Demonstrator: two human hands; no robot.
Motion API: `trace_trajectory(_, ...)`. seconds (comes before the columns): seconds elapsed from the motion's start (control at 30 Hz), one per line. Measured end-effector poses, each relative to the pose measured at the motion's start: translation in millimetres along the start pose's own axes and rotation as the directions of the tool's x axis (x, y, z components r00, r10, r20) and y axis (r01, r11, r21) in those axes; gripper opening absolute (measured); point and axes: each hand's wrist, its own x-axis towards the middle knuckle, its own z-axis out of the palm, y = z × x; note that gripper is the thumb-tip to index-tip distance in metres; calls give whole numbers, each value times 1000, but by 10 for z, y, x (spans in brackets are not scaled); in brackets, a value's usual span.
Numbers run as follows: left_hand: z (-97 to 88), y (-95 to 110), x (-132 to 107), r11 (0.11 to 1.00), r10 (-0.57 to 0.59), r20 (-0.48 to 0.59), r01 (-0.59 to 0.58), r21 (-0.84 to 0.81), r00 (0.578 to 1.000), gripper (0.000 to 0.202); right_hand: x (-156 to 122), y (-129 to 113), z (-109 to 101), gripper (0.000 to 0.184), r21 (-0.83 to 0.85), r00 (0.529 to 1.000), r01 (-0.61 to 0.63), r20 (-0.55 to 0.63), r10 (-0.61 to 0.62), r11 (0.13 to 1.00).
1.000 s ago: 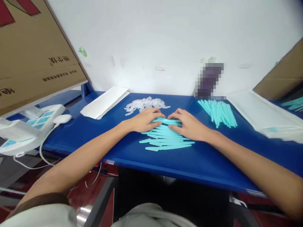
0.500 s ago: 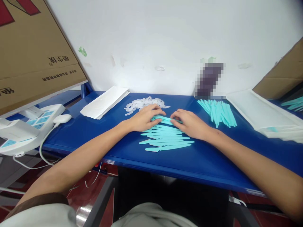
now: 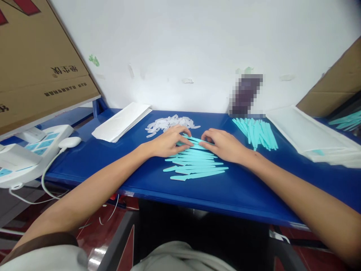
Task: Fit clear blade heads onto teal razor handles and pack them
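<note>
A fanned row of turquoise eyebrow razors [image 3: 197, 167] lies in front of me on the blue table, their handles pointing mostly sideways. At the far end of this row, my left hand [image 3: 175, 141] curls its thumb and fingers around the left ends of several razors. My right hand [image 3: 220, 143] faces it, thumb and fingers closed on the right side of the same razors. Exactly how many are held is hidden by the fingers. Just behind my left hand sits a heap of small translucent white caps [image 3: 170, 123].
A second pile of turquoise razors [image 3: 256, 133] lies at right, beside a white padded bag [image 3: 313, 135]. Folded white paper [image 3: 122, 122] rests at left, near a white power strip [image 3: 42, 145] with cables. Cardboard boxes [image 3: 42, 64] stand at both sides; a pixelated dark object [image 3: 246, 94] leans on the wall.
My left thumb and fingers have spread slightly apart around the razors. My right hand stays at their right side with small finger shifts. The whole view has shifted a little.
</note>
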Motion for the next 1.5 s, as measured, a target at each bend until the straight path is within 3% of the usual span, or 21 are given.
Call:
trace_trajectory(0.33,29,-15,-4,1000,-5,-14,5,-19,1000,25,5,38,-44,25,-27,998,-56,21,56,998)
trace_trajectory(0.63,12,13,-6,1000,-16,48,16,-3,999,36,23,18,-74,26,-25,999,-51,16,51,998)
trace_trajectory(0.77,-15,38,-9,1000,-8,79,6,22,997,40,6,-40,-128,21,-108,990,-133,34,137,985)
trace_trajectory(0.93,-39,46,-26,1000,-15,86,14,16,996,41,-61,-11,-262,27,-306,938,-304,69,339,902)
trace_trajectory(1.13,-21,27,-29,1000,-30,93,30,9,995,43,-75,263,-332,31,-493,880,-431,-45,473,756)
trace_trajectory(1.4,-14,40,-24,1000,-28,99,28,-5,995,46,-90,581,-444,36,-507,794,-564,-117,596,652)
trace_trajectory(1.5,-6,39,-20,999,-15,49,16,-32,999,45,-93,604,-446,32,-481,814,-547,-112,570,685)
